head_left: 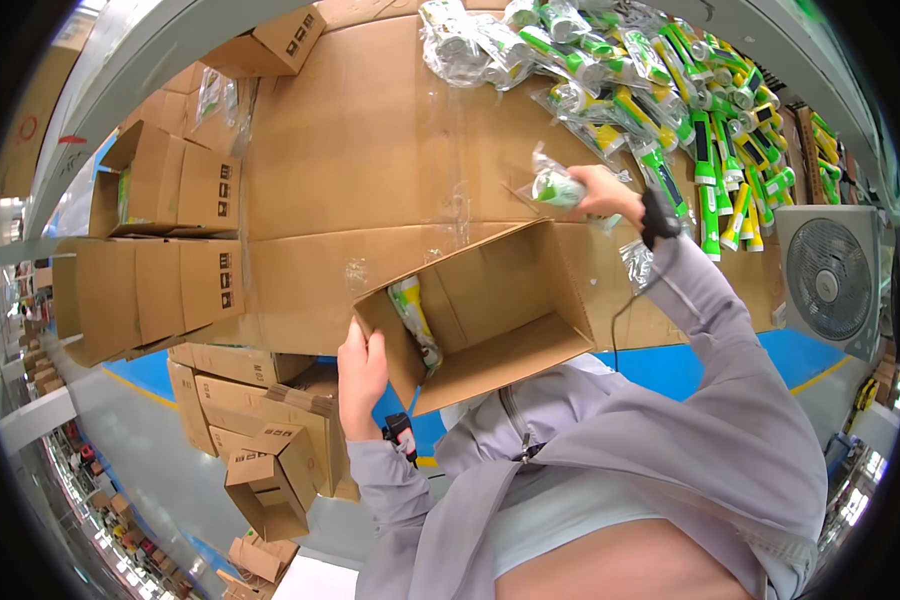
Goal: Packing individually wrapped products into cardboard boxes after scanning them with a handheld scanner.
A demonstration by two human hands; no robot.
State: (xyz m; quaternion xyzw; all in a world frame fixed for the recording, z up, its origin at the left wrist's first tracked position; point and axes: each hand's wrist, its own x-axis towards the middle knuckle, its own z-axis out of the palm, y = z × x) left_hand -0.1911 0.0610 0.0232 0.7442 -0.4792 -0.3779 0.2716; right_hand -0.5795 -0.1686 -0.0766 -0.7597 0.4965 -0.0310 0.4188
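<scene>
An open cardboard box (515,375) sits tilted at the near edge of the cardboard-covered table. My left hand (360,375) grips its left wall, thumb along the upper edge. Inside, against that left wall, lies one yellow-and-green flashlight (410,310) in a clear plastic bag. Beyond the box's far right corner, my right hand (607,195) is closed around another bagged flashlight (555,188). Only its whitish-green end shows; the fingers cover the rest. A large heap of green and yellow flashlights (710,150), many of them bagged, spreads over the table's far right.
Open cartons (185,290) stand along the table's left side, and another box (270,45) is at the far left. Stacked cartons (270,410) rest below the near left edge. A grey fan (828,275) stands at right. A dark cable (625,310) hangs from my right wrist.
</scene>
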